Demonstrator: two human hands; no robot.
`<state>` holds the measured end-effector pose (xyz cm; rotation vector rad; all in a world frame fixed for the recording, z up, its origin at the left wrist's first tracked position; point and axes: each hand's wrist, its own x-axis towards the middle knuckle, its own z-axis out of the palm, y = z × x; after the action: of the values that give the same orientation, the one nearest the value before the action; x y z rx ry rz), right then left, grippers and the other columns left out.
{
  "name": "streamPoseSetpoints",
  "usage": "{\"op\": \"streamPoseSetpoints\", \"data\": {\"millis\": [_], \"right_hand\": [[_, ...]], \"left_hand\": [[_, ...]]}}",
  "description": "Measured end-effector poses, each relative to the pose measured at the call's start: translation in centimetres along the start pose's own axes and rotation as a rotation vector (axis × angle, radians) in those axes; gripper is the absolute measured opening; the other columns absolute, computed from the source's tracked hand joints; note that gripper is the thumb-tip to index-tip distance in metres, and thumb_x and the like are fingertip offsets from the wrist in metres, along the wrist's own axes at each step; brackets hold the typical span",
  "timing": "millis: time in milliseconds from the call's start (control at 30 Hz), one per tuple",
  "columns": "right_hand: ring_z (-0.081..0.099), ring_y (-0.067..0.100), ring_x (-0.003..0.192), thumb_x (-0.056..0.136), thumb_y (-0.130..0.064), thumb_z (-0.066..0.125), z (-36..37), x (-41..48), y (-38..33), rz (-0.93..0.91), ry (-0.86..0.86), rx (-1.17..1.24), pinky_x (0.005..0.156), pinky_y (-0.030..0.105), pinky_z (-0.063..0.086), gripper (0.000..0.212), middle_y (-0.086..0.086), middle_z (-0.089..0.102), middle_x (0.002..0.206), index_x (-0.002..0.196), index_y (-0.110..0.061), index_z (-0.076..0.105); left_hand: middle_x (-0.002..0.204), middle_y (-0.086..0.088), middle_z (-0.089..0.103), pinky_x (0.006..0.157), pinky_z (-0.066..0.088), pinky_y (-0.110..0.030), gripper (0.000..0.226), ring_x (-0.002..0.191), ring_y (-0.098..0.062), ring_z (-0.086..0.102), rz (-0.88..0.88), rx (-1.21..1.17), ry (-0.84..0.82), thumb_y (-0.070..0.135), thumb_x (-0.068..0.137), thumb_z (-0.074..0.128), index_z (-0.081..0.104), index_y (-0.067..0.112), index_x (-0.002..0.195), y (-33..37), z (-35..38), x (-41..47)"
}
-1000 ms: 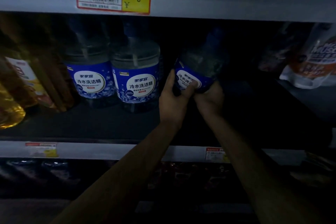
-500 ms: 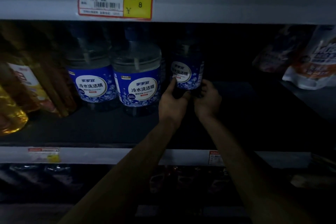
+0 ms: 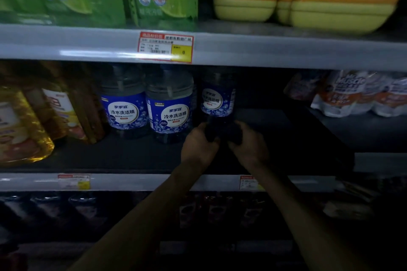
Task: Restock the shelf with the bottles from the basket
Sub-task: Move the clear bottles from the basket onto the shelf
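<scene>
gripping dark base of blue-label bottle [image 3: 217, 101] from both sides: left hand [image 3: 199, 147] and right hand [image 3: 250, 145], fingers curled round it. standing upright on middle shelf [image 3: 132, 158], just right of two matching bottles [image 3: 169, 114], slightly deeper in. price tag [image 3: 165, 47] on edge above. amber bottles [image 3: 24, 130] far left.

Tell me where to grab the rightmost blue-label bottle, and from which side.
Grip the blue-label bottle by its lower body, below the label, from the front, as the left hand and right hand do. It stands upright close under the upper shelf, so the top is likely blocked, and a neighbouring bottle crowds its left.
</scene>
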<state>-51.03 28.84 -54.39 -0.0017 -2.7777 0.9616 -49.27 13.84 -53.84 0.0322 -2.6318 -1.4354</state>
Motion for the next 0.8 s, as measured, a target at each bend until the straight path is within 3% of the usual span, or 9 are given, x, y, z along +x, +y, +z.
{"op": "streamPoseSetpoints", "data": {"millis": [133, 200, 300, 400, 500, 600, 800], "right_hand": [[0.041, 0.034, 0.138, 0.091, -0.043, 0.069, -2.4, -2.7, -0.7, -0.067, -0.037, -0.203, 0.107, 0.041, 0.044, 0.075, 0.013, 0.041, 0.152, 0.154, -0.022, 0.034], [0.026, 0.037, 0.147, 0.092, -0.053, 0.064, -3.4, -4.1, -1.6, -0.066, -0.018, -0.278, 0.115, 0.047, 0.035, 0.082, 0.015, 0.032, 0.158, 0.157, -0.021, 0.027], [0.001, 0.039, 0.154, 0.092, -0.061, 0.058, -4.2, -7.0, -2.9, -0.138, -0.035, -0.413, 0.124, 0.056, 0.010, 0.088, 0.017, 0.013, 0.166, 0.160, -0.023, 0.018], [-0.011, 0.037, 0.155, 0.092, -0.063, 0.055, -4.6, -10.4, -3.8, -0.197, -0.026, -0.446, 0.124, 0.057, -0.001, 0.090, 0.017, -0.001, 0.169, 0.161, -0.025, 0.011], [-0.012, 0.036, 0.155, 0.092, -0.064, 0.054, -4.8, -12.9, -5.1, -0.233, -0.028, -0.381, 0.124, 0.056, -0.002, 0.092, 0.017, -0.004, 0.169, 0.162, -0.026, 0.007], [-0.009, 0.035, 0.155, 0.092, -0.064, 0.056, -4.9, -13.7, -7.0, -0.252, -0.067, -0.306, 0.125, 0.054, -0.001, 0.095, 0.016, -0.003, 0.169, 0.162, -0.026, 0.004], [0.012, 0.031, 0.154, 0.093, -0.055, 0.062, -3.6, -15.1, -11.6, -0.412, -0.033, -0.141, 0.124, 0.049, 0.020, 0.084, 0.009, 0.013, 0.168, 0.160, -0.025, 0.021]], "left_hand": [[0.134, -0.006, 0.061, 0.096, 0.055, -0.046, 0.054, 0.121, -0.028, 0.061, 0.138, 0.273, -0.057, 0.030, 0.092, 0.069, 0.052, 0.025, 0.144, 0.3, -2.0, -2.8], [0.140, -0.005, 0.056, 0.103, 0.050, -0.049, 0.066, 0.129, -0.029, 0.055, 0.191, 0.419, -0.068, 0.035, 0.091, 0.068, 0.043, 0.030, 0.152, 0.3, -3.3, -4.3], [0.159, -0.001, 0.039, 0.120, 0.030, -0.058, 0.082, 0.147, -0.029, 0.036, 0.232, 0.608, -0.052, 0.045, 0.090, 0.065, 0.026, 0.035, 0.161, 0.6, -5.5, -6.7], [0.171, -0.001, 0.018, 0.126, 0.010, -0.059, 0.089, 0.158, -0.028, 0.013, 0.241, 0.733, -0.053, 0.053, 0.093, 0.060, 0.009, 0.039, 0.164, 0.8, -7.7, -9.5], [0.174, -0.005, 0.006, 0.126, 0.005, -0.061, 0.092, 0.161, -0.029, 0.002, 0.252, 0.795, -0.039, 0.060, 0.094, 0.057, 0.000, 0.040, 0.164, 0.8, -9.6, -12.2], [0.174, -0.008, 0.009, 0.125, 0.007, -0.065, 0.094, 0.160, -0.032, 0.005, 0.287, 0.817, 0.023, 0.062, 0.093, 0.057, 0.002, 0.037, 0.165, 0.5, -11.3, -14.1], [0.173, -0.006, 0.012, 0.127, 0.008, -0.061, 0.090, 0.160, -0.028, 0.009, 0.154, 0.750, 0.174, 0.059, 0.094, 0.056, 0.007, 0.036, 0.165, 0.0, -15.6, -18.5]]}}
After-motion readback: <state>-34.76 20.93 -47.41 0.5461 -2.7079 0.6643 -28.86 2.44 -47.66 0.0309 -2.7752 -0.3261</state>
